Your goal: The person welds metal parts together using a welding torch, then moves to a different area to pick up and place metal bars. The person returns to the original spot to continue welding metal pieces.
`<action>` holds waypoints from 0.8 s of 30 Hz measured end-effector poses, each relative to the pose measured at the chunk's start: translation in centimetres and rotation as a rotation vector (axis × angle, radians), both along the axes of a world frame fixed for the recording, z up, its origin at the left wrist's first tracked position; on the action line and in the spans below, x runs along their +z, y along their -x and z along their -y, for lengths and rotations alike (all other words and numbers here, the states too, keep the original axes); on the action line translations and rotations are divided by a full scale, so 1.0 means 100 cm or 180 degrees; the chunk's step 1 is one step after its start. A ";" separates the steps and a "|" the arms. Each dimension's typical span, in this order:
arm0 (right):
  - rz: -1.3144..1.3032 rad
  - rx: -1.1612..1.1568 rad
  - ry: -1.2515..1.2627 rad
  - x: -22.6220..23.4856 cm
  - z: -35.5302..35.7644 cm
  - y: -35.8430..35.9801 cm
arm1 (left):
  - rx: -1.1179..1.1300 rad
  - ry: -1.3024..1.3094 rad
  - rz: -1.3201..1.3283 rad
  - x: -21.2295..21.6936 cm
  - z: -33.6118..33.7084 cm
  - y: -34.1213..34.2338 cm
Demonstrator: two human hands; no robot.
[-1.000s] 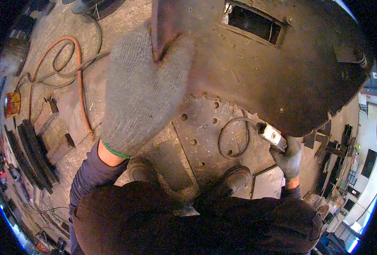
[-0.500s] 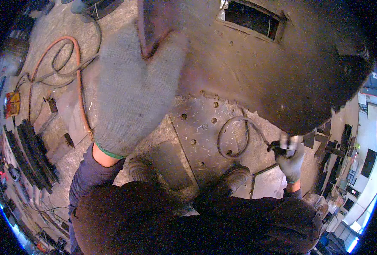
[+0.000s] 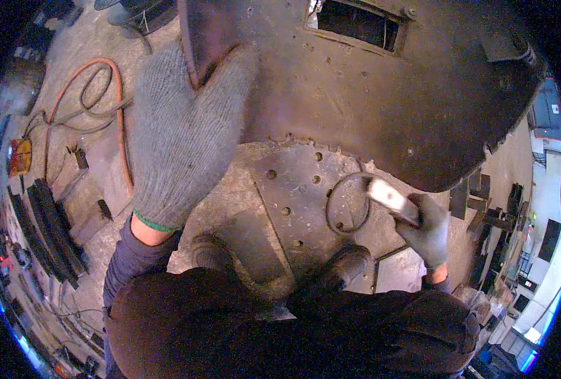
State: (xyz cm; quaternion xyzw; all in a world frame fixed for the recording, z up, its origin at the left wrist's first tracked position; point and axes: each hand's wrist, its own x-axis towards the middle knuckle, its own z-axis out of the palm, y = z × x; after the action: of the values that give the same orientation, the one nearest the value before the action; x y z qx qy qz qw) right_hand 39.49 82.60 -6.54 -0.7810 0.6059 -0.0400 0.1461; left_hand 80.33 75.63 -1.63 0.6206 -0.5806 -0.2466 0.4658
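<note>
A worn brown welding shield (image 3: pixel 331 101) with a ragged lower edge and a framed rectangular window (image 3: pixel 356 26) fills the upper middle, close to me. Its left edge sits between the thumb and fingers of my left hand (image 3: pixel 186 139), in a grey knit glove with a green cuff. Lower right, my gloved right hand (image 3: pixel 427 230) is closed round a dark-handled tool (image 3: pixel 391 197) with a bright, pale end pointing left; motion blurs it and its kind is unclear. A loop of dark cable (image 3: pixel 328 205) lies behind this tool; whether they join is hidden.
A perforated metal plate (image 3: pixel 287 183) lies on the floor by my shoes (image 3: pixel 347 265). At left are an orange hose (image 3: pixel 121 126), dark cables, a yellow-orange box (image 3: pixel 20 156) and several long dark bars (image 3: pixel 53 234). Metal pieces (image 3: pixel 482 221) lie at right.
The shield and my left hand have shifted slightly left in view. My right hand has turned, and the tool's pale end has swung out to the left, clear of the shield's edge.
</note>
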 end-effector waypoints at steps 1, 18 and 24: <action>0.0419 0.0095 0.0285 0.000 -0.001 0.009 | 0.0179 0.0043 -0.0108 -0.007 0.003 0.005; 0.0475 0.0303 0.0017 0.017 0.001 -0.024 | 0.0382 0.0123 0.0068 0.002 -0.007 -0.011; 0.4891 -0.1360 -0.0108 0.053 0.005 0.034 | 0.0627 0.0332 -0.0056 -0.007 -0.005 -0.019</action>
State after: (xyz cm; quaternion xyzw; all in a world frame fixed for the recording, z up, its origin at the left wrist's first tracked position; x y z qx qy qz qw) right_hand 36.05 82.14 -1.19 -0.3995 0.4728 -0.5851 0.5239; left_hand 82.19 76.13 -2.30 0.6474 -0.5247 -0.1745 0.5245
